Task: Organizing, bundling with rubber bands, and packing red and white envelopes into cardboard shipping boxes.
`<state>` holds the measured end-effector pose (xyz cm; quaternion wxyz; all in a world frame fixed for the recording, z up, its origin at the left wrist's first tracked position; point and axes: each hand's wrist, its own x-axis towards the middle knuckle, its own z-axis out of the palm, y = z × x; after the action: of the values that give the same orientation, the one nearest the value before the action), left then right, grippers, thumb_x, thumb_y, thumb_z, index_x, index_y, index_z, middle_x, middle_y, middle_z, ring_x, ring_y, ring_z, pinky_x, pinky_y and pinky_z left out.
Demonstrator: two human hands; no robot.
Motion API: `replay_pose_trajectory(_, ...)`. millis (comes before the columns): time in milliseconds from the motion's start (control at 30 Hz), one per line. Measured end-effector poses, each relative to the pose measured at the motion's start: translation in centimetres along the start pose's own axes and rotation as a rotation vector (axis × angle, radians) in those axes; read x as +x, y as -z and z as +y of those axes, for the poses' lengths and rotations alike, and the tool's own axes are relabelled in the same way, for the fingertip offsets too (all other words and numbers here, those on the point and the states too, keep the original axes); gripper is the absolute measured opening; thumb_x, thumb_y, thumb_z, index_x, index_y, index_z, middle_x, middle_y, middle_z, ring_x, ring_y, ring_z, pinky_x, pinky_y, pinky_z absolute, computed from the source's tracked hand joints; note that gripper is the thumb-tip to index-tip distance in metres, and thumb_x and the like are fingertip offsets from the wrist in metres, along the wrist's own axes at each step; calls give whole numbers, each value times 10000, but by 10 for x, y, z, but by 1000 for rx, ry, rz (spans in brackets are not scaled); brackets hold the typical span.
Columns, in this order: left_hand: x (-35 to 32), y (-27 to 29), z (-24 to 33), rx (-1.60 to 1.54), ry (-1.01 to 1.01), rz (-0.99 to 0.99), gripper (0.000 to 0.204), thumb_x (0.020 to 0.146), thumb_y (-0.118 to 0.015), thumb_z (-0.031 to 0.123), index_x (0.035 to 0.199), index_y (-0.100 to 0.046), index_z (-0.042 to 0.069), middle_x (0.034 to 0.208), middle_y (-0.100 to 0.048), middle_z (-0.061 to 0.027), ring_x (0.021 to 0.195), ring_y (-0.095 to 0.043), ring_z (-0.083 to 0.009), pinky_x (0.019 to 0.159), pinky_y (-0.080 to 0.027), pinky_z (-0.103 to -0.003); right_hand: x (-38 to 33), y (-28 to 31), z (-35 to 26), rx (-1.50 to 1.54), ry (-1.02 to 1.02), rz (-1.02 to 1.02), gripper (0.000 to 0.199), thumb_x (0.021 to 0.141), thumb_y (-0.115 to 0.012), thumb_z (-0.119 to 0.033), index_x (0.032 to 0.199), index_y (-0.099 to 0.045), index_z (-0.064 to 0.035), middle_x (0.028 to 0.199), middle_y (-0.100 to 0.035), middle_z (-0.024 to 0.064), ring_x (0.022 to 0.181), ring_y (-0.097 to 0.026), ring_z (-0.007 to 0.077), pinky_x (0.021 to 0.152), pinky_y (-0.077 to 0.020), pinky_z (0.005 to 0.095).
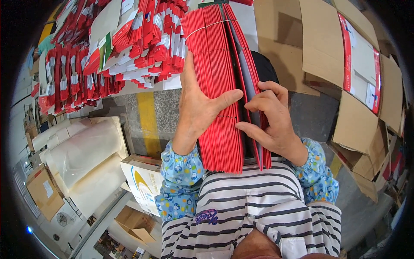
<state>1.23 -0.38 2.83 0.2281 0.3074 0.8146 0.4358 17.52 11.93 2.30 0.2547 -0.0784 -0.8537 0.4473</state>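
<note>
A thick bundle of flat red paper pieces (pixel 215 64), tied near its far end with a thin white band, rests on edge against my striped shirt. My left hand (pixel 196 108) presses flat on the bundle's left side, thumb across its upper edges. My right hand (pixel 269 116) grips the right side, fingers curled between the outer pieces and parting them so a grey inner face shows. Blue patterned sleeve covers sit on both forearms.
Piles of red-and-white folded paper items (pixel 112 47) cover a table at upper left. Open brown cardboard boxes (pixel 345 64) stand at right. White rolls (pixel 82 151) and a white carton (pixel 144 177) lie at lower left. A yellow stripe (pixel 148 116) crosses the grey floor.
</note>
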Motion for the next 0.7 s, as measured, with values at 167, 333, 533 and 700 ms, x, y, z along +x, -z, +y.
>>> replay_pose_trajectory(167, 0, 0, -2, -16, -31, 1, 1253, 630, -864, 490, 1478, -132, -74, 1477, -239, -318, 1397, -253, -413, 1138, -255, -448, 1, 0, -1, -23, 15, -4, 326, 701, -779, -157, 972, -618, -76, 908, -597, 79, 1097, -492, 340, 958, -357, 452)
replay_pose_trajectory(333, 3, -1, -1, -14, -24, 9, 1229, 635, -877, 423, 1478, -132, -71, 1474, -250, -316, 1396, -266, -398, 1134, -266, -430, 3, 5, -1, 60, -18, 32, 319, 690, -694, -30, 991, -590, -55, 952, -577, 103, 1096, -493, 356, 963, -367, 463)
replay_pose_trajectory(533, -1, 1, 0, -37, 5, 68, 1235, 595, -894, 400, 1472, -163, -71, 1393, -368, -311, 1310, -395, -403, 1082, -349, -418, 1, 2, 1, 31, 61, 26, 311, 677, -654, 18, 973, -583, -42, 980, -596, 123, 1100, -504, 372, 971, -366, 462)
replay_pose_trajectory(700, 0, -6, 0, 45, -37, 85, 1283, 582, -881, 451, 1491, -116, -34, 1344, -394, -309, 1262, -423, -450, 1037, -393, -451, 10, -2, -13, -62, 7, -15, 344, 701, -807, -164, 950, -589, -66, 936, -596, 109, 1097, -487, 368, 959, -370, 455)
